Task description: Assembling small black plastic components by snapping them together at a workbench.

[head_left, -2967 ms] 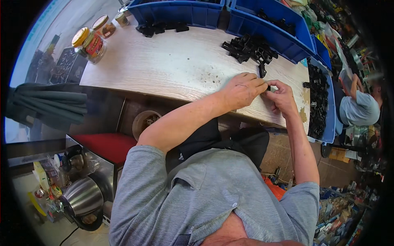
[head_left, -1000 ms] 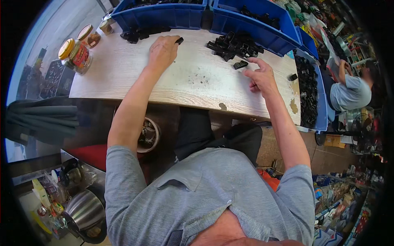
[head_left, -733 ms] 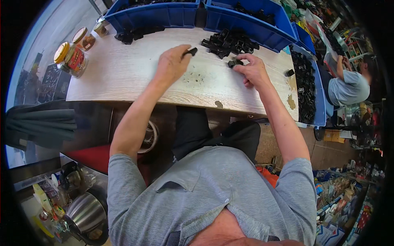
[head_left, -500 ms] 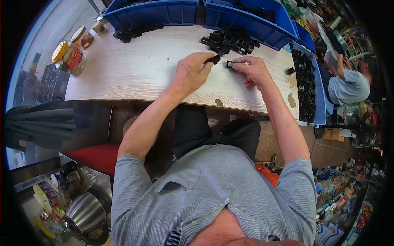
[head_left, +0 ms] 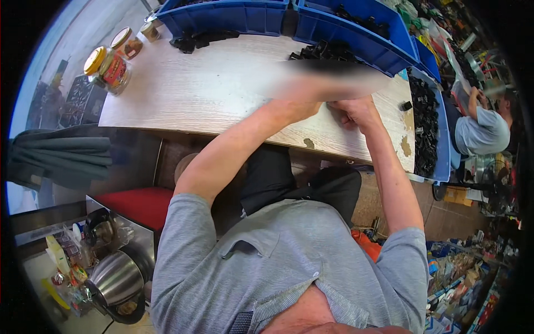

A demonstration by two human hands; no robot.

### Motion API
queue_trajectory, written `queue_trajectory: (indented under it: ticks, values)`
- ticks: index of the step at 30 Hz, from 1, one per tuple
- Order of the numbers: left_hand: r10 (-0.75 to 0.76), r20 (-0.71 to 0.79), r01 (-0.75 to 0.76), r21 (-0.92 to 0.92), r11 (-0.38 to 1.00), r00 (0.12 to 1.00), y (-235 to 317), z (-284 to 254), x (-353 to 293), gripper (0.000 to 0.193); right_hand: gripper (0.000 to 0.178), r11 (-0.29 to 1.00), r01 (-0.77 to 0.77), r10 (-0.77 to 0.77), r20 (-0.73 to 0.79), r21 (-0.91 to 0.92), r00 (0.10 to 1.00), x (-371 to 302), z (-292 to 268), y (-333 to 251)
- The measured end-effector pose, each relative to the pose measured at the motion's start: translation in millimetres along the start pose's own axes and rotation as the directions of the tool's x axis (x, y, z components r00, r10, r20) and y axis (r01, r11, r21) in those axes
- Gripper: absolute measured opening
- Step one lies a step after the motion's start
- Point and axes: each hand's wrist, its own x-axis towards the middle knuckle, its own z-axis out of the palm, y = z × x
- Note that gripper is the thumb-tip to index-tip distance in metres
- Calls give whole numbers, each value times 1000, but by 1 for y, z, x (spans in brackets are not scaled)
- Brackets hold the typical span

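My left hand reaches over the table to the right, close beside my right hand. A blurred patch covers its fingers, so whatever they hold is hidden. My right hand is low over the tabletop with its lower fingers curled in; the blur hides its fingertips and anything pinched there. Just beyond both hands lies a pile of small black plastic parts, partly covered by the same blur.
Blue bins of black parts line the table's far edge. Black pieces lie at far left, near lidded jars. A blue crate of black parts stands at right. Farther right sits another person.
My left hand has moved right, up to my right hand. The black parts seen in both hands before are now hidden by blur. The whole view has shifted slightly.
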Motion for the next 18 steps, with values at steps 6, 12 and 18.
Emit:
queue_trajectory:
  ticks: [6,12,18]
  values:
    - [90,75,-94,42,995,993,-3,7,7,26,26,998,21,-20,-17,57,1000,-1,0,4]
    - [62,-74,-68,-78,995,995,-7,14,0,27,26,1000,24,-23,-73,10,997,-3,4,2]
    - [39,-86,-49,-118,992,996,-5,14,1,25,26,997,57,-55,-46,49,997,-2,2,7]
